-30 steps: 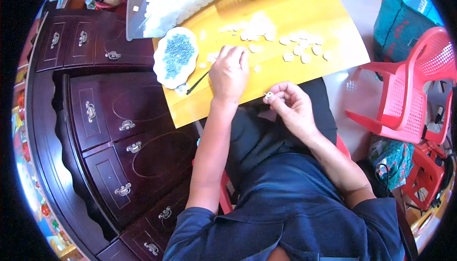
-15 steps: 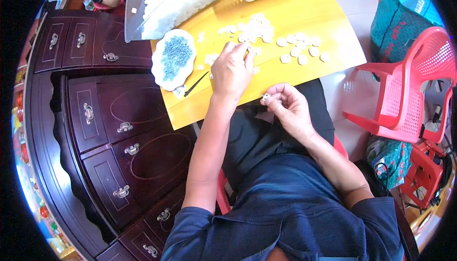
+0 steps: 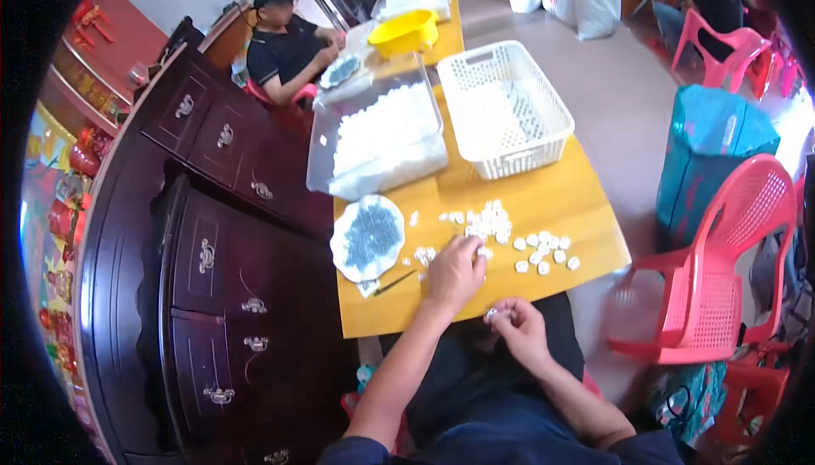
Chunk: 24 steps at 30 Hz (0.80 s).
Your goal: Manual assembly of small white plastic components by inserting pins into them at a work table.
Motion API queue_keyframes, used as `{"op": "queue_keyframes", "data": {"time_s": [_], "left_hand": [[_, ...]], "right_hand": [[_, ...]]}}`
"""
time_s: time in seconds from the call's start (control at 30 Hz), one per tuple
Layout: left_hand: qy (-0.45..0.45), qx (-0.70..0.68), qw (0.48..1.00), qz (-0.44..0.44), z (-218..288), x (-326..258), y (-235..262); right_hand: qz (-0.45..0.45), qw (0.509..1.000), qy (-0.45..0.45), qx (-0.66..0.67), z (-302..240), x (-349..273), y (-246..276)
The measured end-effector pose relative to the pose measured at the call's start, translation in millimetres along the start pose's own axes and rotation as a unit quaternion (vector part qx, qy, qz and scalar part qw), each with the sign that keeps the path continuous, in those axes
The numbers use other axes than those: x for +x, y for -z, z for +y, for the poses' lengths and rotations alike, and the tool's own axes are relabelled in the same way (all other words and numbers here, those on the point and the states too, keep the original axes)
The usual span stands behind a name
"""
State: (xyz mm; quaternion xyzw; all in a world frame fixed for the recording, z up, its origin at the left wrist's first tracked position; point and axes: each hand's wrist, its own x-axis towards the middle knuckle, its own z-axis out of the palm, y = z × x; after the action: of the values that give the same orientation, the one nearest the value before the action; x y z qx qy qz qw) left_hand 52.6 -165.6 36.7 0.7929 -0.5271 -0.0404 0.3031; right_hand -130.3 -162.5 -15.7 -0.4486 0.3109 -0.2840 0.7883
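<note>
My right hand (image 3: 521, 329) is over my lap by the near table edge, pinching a small white plastic piece (image 3: 491, 315) between thumb and fingers. My left hand (image 3: 455, 274) rests at the near side of a heap of small white plastic pieces (image 3: 489, 221), its fingers closed together. What those fingertips hold, if anything, is hidden. Right of the heap lies a loose group of flat white pieces (image 3: 543, 249). Left of my left hand are a few smaller white parts (image 3: 424, 254), a thin black tool (image 3: 395, 282) and a scalloped white plate (image 3: 341, 244) full of small bluish-grey parts.
A clear bin (image 3: 321, 147) of white pieces and a white basket (image 3: 556, 117) stand on the far part of the yellow table (image 3: 586, 210). Beyond, a person (image 3: 284, 53) sits near a yellow basin (image 3: 403, 34). Dark drawers (image 3: 229, 261) stand left, a pink chair (image 3: 722, 278) right.
The view has tilted up, bringing the whole basket, the seated person and the room beyond into sight. My left hand stays by the heap; my right still pinches the white piece.
</note>
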Motion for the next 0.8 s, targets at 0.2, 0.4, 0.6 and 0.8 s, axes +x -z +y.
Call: {"op": "queue_keyframes", "data": {"time_s": [0.2, 0.4, 0.6, 0.8], "left_hand": [[0.005, 0.000, 1.000, 0.027, 0, 5, 8], [0.006, -0.062, 0.997, 0.042, -8, 2, 8], [0.044, -0.188, 0.979, 0.071, -12, -29, 21], [0.118, -0.349, 0.929, 0.028, -22, -64, 19]], "right_hand": [[-0.023, 1.000, 0.013, 0.004, -8, 7, -6], [-0.043, 0.999, 0.019, 0.013, -7, 10, -5], [-0.030, 0.999, 0.001, 0.033, -1, -3, 1], [-0.016, 1.000, 0.013, 0.007, -4, 7, -1]]}}
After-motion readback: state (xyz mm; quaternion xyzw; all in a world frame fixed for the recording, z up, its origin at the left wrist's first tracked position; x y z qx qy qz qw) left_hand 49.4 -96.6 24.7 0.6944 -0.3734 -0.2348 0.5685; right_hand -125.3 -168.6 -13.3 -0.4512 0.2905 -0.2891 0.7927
